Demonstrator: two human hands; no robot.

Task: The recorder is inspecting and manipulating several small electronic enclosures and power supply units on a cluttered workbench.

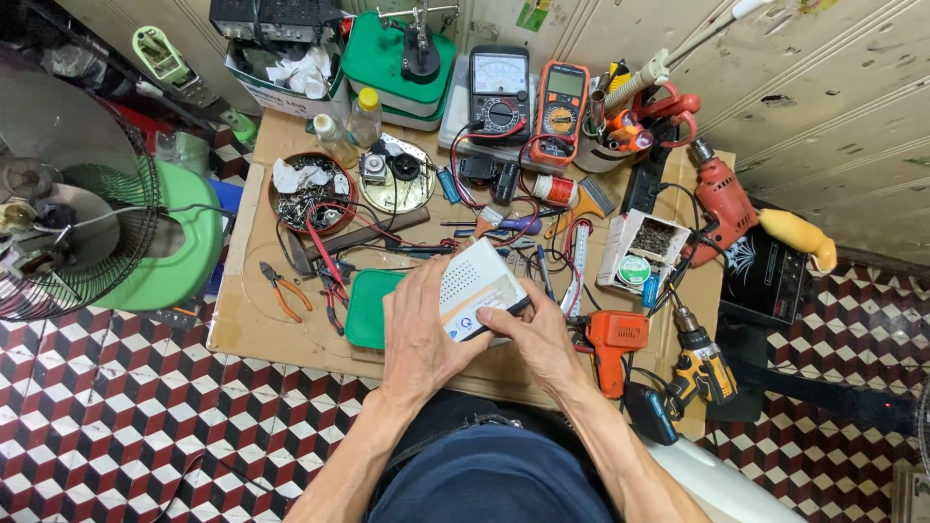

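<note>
Your left hand (418, 334) lies flat and closed over the near end of a small white box (477, 288), fingers wrapped along its left edge; your right hand (536, 339) grips the lower right corner, thumb and fingertips pinched on the casing; so both hands have hold of the same thing. The box sits tilted, just above the cardboard-covered work board (247, 334), over the right edge of a green tray (364, 308); its perforated face points up and away from you.

As for progress: the casing looks shut and whole, with no cover off and no insides showing; no tool is in either hand; so the opening or checking of it seems hardly begun. Whether any screws are already out I cannot tell, since your palm hides that end.

Around you the gear lies untouched: orange-handled pliers (287, 291) to the left, well apart from your hands; a round dish of small parts (312, 194) beyond them; two multimeters (531, 107) standing at the far edge; an orange power tool (612, 341) just beside your right hand; a yellow cordless drill (699, 368) further right; a red drill (725, 199) near the wall.
</note>
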